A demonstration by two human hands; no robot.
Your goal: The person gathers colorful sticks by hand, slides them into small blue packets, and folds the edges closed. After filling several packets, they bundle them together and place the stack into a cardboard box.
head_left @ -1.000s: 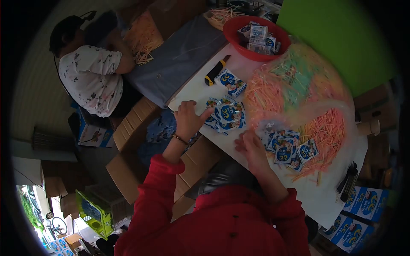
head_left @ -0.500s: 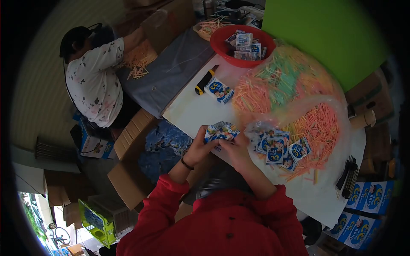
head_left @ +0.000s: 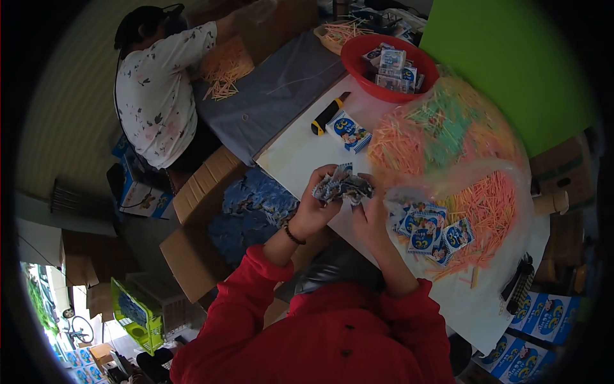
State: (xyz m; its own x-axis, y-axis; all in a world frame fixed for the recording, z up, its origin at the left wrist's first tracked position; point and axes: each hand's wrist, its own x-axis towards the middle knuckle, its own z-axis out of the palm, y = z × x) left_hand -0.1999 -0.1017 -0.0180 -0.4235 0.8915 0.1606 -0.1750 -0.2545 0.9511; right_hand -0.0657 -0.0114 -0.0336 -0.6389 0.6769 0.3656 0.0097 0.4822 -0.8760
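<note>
My left hand (head_left: 311, 206) is closed round a crumpled snack packet (head_left: 343, 185) with blue and white print. My right hand (head_left: 373, 214) grips the packet's right side, with its thumb below. What lies inside the packet cannot be made out. Right of my hands, several printed packets (head_left: 422, 237) lie in a small heap beside a large clear bag of coloured sticks (head_left: 483, 205). Farther up the white table (head_left: 291, 153), another packet (head_left: 349, 133) lies next to a yellow and black utility knife (head_left: 329, 115).
A red basin (head_left: 358, 73) with packets stands at the back. Below the table's left edge is an open cardboard box (head_left: 201, 192) holding blue wrappers (head_left: 249, 214). A person in a patterned shirt (head_left: 157, 96) reaches over a grey-covered table (head_left: 275, 93) with loose sticks (head_left: 224, 80).
The packet in my hands, earlier spread fairly flat, is now bunched and tilted up. My right hand has shifted towards its right edge. The whole scene has moved slightly right in view.
</note>
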